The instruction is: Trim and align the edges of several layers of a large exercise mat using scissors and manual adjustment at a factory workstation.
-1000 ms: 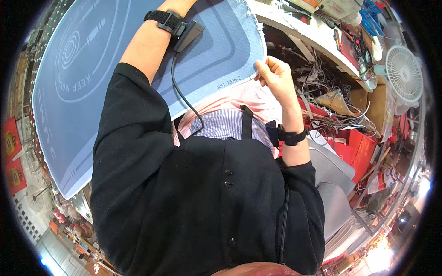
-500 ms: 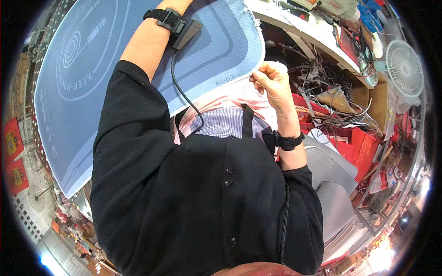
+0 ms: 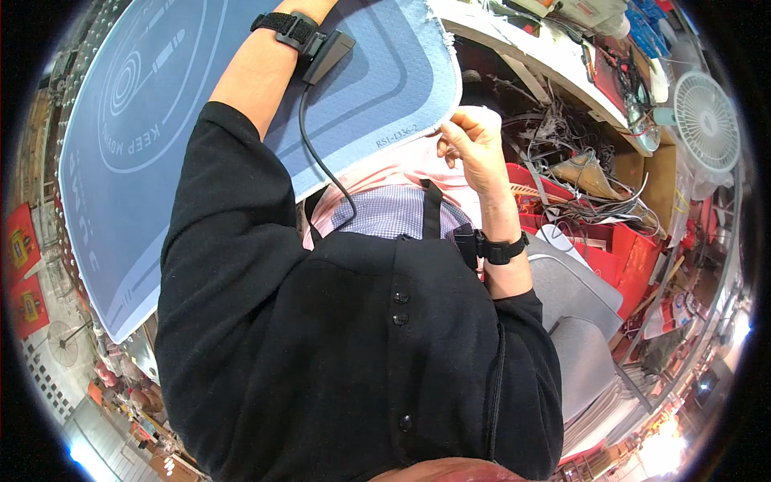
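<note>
1. As the head view is looking down over the person's front, a large blue mat point(image 3: 201, 72) is lying spread ahead and to the left, its near edge overlapping pale pink cloth point(image 3: 418, 161) at the lap.
2. The right hand point(image 3: 475, 145) is pinching the mat's rounded near-right corner between thumb and forefinger, the other fingers curling loosely; this light grip is probably steadying the rim rather than bearing weight.
3. The left forearm point(image 3: 253, 84) is stretching across the mat, but the left hand is lying beyond the upper border, so I cannot tell its grip; the long reach is perhaps keeping the far part flat.
4. The mat's thin, seemingly flexible face is showing a fine dimpled texture, printed rings and darker bands, while whitish fibres point(image 3: 450, 42) are fringing its right rim.
5. A black wrist strap point(image 3: 285, 30) is holding a wedge-shaped box point(image 3: 329, 56), its smooth cable point(image 3: 307, 140) curving slackly toward the waist, likely leaving the arm free.
6. At the right, a white-topped bench point(image 3: 554, 64) is carrying clutter; below, thin wires point(image 3: 598, 201) are tangling beside a red box point(image 3: 614, 265), and a round, ribbed white fan point(image 3: 707, 120) is standing near.
</note>
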The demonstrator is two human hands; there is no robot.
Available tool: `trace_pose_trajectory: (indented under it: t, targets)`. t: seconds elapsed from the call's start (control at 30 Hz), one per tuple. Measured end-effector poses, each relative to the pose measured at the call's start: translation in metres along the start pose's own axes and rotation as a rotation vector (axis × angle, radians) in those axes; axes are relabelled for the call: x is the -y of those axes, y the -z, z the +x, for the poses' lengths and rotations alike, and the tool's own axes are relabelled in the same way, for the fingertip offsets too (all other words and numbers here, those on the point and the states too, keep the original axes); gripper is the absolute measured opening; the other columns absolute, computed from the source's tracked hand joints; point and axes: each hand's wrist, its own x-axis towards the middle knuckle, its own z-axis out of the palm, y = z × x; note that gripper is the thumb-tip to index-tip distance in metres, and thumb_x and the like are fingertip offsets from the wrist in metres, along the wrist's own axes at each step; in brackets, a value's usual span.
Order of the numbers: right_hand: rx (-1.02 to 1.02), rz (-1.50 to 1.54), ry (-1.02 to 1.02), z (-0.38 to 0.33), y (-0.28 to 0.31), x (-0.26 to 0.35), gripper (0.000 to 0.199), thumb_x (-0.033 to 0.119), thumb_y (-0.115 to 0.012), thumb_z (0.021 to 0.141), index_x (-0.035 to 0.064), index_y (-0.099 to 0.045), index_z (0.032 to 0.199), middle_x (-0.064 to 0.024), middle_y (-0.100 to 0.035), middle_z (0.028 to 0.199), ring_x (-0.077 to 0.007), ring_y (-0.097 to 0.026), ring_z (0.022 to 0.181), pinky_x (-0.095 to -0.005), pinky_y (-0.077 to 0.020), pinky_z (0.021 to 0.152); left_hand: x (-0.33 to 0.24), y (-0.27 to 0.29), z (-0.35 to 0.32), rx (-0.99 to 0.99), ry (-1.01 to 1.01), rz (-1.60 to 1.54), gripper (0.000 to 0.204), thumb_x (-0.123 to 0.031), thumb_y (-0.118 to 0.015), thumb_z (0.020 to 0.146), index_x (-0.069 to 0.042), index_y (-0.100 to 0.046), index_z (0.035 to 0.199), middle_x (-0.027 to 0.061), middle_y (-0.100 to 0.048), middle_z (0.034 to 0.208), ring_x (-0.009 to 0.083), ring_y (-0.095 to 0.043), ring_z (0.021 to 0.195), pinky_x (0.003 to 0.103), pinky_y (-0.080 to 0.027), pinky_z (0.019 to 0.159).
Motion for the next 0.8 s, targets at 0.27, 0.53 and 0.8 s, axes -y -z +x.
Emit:
trace_pose_trajectory:
  t: [0.27,0.53,0.8]
  targets:
    - [0.031,-0.368,0.203,-0.008,0.0,0.03,0.017,0.009,-0.053,0.087,0.0006,-0.059,0.074,-0.0027,-0.058,0.06,-0.0069,-0.053,0.051,-0.0222,-0.0418,0.048,-0.071,-0.046,-0.056,0.374,-0.572,0.019,0.034,-0.037,-0.061,0.079,-0.006,-0.054,0.067,0.0113,-0.053,0.064,0.0283,-0.055,0.067,0.038,-0.043,0.068]
    - [-1.107,-1.221,0.759,0.056,0.205,0.097,0.012,0.013,-0.058,0.08,0.0011,-0.061,0.077,-0.0178,-0.059,0.076,-0.0331,-0.056,0.074,-0.0397,-0.0442,0.069,-0.053,-0.01,-0.02,0.231,-0.18,-0.147,0.019,-0.021,-0.062,0.08,-0.003,-0.058,0.078,0.0122,-0.054,0.067,0.0264,-0.053,0.064,0.033,-0.043,0.06]
    - [-0.827,-1.747,-0.395,0.142,0.329,0.166,0.037,0.026,-0.056,0.077,0.0002,-0.062,0.103,-0.0224,-0.058,0.109,-0.0358,-0.055,0.104,-0.0418,-0.0448,0.087,-0.044,0.022,0.008,0.349,-0.394,-0.048,0.022,-0.018,-0.068,0.074,-0.003,-0.059,0.088,0.0081,-0.058,0.092,0.025,-0.052,0.097,0.035,-0.042,0.083]
